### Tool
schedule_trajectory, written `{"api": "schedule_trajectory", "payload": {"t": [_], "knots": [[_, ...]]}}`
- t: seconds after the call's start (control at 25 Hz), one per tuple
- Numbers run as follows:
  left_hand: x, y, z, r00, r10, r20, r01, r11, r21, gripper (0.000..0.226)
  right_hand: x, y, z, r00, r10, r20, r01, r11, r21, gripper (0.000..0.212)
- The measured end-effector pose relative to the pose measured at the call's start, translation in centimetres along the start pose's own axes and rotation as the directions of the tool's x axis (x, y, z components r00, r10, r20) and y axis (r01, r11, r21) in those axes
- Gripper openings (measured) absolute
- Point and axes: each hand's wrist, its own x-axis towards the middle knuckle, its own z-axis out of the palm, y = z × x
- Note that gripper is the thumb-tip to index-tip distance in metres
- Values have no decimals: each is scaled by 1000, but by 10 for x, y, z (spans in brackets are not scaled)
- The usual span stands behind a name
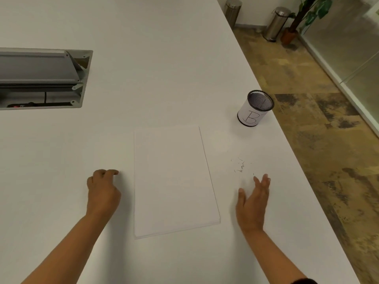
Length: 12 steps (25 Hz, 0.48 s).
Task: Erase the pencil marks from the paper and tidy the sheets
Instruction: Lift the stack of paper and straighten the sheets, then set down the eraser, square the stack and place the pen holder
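head view: stack of sheets lies flat on the white table, squared up, top sheet looks blank, no marks i can make out. using the stack as landmark. my left hand sits just left of the stack's left edge, not touching it, fingers curled under loosely, holding nothing, knuckles up, fingertips on or just above the tabletop, cannot tell which. my right hand is right of the stack's right edge, clear gap between them, fingers straight and together, thumb out, palm turned toward the stack, holding nothing. eraser crumbs scattered on the table right of the stack, just beyond my right fingertips. mesh pen cup with a paper label marked "b" stands upright beyond the stack's far right corner, near the table's right edge, something thin inside, too small to tell. cable hatch in the tabletop, lid open, far left and beyond the stack, well apart from it. stack edges: near edge shows a few layered sheets, slightly stepped at the near left corner; right edge straight. bare table on all four sides of the stack, wide beyond its far edge, wide to the left past my hand, narrower on the right where the table edge runs diagonally past the cup. off the table to the right of the stack: patterned floor, two metal bins and a potted plant at the far wall.
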Motion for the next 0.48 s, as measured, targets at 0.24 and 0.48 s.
{"api": "schedule_trajectory", "payload": {"t": [0.24,0.48], "knots": [[-20,14,20,979,172,-113,-166,984,60,51,1,2,5,999,-6,43,11,994,-112,43],[-86,67,91,724,690,32,-690,724,4,53,-3,-4,1,819,-390,420,488,859,-155,57]]}}
